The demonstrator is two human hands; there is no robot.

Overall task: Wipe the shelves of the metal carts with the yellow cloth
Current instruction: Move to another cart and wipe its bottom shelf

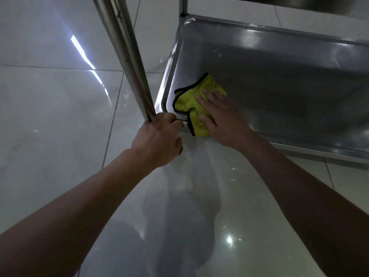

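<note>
Two bare forearms reached forward over the glossy tiled floor (50, 116). The left hand (157, 140) curled around the base of the cart's upright steel post (123, 47), gripping it at the near corner. Just beside it, the right hand (221, 118) lay flat with fingers spread, pressing the black-edged yellow cloth (191, 100) into the near left corner of the cart's bottom shelf (279, 76), a shallow steel tray. Beyond, another post (183, 6) rose from the tray's far corner.

Brushed metal shelf (279, 76) (dull sheen), polished steel post (127, 56), fluffy yellow cloth (189, 100), glossy tiled floor (50, 116)
</note>
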